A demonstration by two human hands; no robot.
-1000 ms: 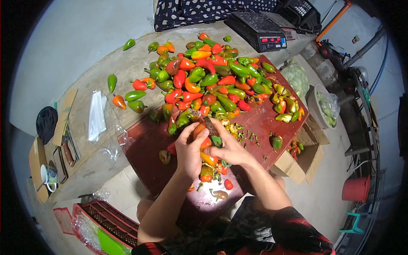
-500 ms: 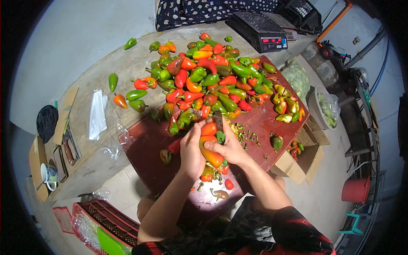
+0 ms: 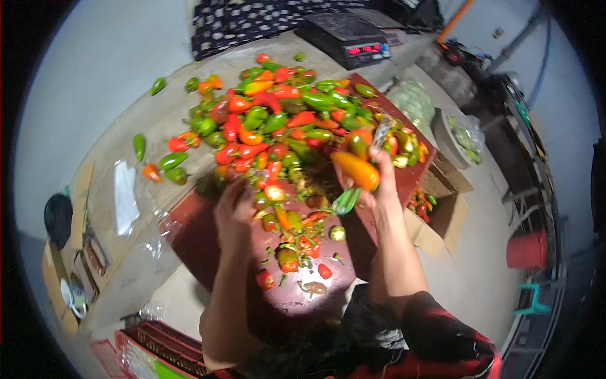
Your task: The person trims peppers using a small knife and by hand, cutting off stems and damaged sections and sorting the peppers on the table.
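In my right hand (image 3: pixel 383 182) are an orange pepper (image 3: pixel 358 170) and what looks like a small knife. Its green handle (image 3: pixel 345 201) sticks out below the pepper, and its shiny blade (image 3: pixel 382 131) shows above the fingers. My left hand (image 3: pixel 233 207), blurred by motion, is at the near left edge of the pepper pile (image 3: pixel 278 117), fingers apart; whether they touch a pepper cannot be made out. Between the hands, cut peppers (image 3: pixel 288 221) and stem bits lie on the red tabletop (image 3: pixel 189 211).
A scale (image 3: pixel 347 47) stands behind the pile. At right are a cardboard box (image 3: pixel 451 221) with peppers inside, a tub (image 3: pixel 449 123) and a bag of greens (image 3: pixel 410 98). A red crate (image 3: pixel 161 338) stands at lower left, and a mug (image 3: pixel 74 297) sits at far left.
My hands have parted: the left moved left to the pile's edge, the right rose rightward with the orange pepper and knife. More cut peppers show between them. The view has shifted.
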